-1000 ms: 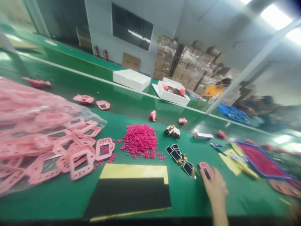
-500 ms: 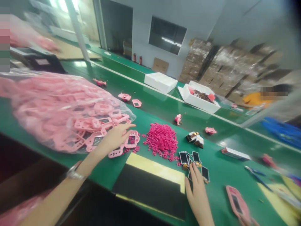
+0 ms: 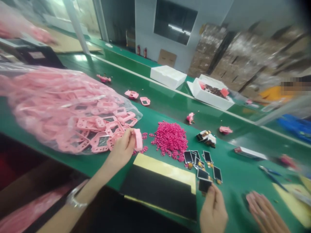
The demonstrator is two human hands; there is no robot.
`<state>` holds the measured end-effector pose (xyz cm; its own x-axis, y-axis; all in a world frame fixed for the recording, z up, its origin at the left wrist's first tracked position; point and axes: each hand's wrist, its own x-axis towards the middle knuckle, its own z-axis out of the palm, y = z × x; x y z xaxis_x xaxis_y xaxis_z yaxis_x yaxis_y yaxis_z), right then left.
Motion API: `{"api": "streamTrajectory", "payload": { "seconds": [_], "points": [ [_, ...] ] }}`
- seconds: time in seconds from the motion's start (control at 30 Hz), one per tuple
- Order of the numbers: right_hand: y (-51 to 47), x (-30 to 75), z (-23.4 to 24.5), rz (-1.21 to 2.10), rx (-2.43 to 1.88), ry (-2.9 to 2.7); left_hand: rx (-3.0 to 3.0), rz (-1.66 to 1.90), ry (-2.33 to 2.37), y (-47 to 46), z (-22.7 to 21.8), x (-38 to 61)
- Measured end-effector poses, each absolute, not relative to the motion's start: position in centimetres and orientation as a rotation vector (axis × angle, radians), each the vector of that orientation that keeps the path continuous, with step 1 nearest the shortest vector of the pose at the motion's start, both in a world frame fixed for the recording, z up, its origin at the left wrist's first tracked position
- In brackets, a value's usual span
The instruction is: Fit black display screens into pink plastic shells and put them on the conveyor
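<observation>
My left hand [image 3: 123,147] is closed on a pink plastic frame [image 3: 138,139], lifted on edge just right of the clear bag of pink frames [image 3: 60,106]. A watch sits on that wrist. My right hand [image 3: 213,212] pinches a small black screen [image 3: 204,185] at the near end of a scatter of black screens [image 3: 202,161]. A heap of small magenta buttons [image 3: 171,139] lies between the two hands. A black sheet on yellow backing [image 3: 160,189] lies in front of me.
Another person's blurred hand [image 3: 264,212] rests on the green table at the lower right. White foam trays [image 3: 167,76] and loose pink parts [image 3: 131,94] sit on the conveyor behind. Blue-handled pliers [image 3: 269,171] and a white strip [image 3: 250,152] lie to the right.
My left hand picked a pink frame up from beside the bag. My right hand drew back from the screens with one pinched in it. Another hand came in at lower right.
</observation>
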<state>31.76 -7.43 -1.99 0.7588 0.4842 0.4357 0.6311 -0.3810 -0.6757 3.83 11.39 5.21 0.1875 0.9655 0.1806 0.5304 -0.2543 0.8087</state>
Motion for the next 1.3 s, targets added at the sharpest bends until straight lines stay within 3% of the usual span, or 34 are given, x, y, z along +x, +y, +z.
{"api": "streamTrajectory", "payload": {
  "seconds": [0.13, 0.27, 0.5, 0.8, 1.3],
  "points": [
    [-6.7, 26.5, -2.2, 0.198, -1.941, -0.913, 0.698, 0.818, 0.883, 5.9, 6.7, 6.3],
    [-6.3, 24.4, -2.6, 0.296, -1.988, -0.810, 0.194, 0.573, 0.675, 2.7, 7.0, 8.5],
    [-7.5, 25.3, 0.4, 0.627, -1.781, -0.567, 0.809, 0.840, 1.061, -0.9, 2.8, 8.9],
    [-8.7, 22.7, 5.3, 0.101, -1.551, -1.711, 0.866, 0.676, 0.929, -3.2, 1.9, 7.9],
    [-9.3, 22.7, 5.0, 0.130, -1.492, -1.858, 0.866, 0.675, 0.960, -3.4, 3.3, 8.3]
  ]
}}
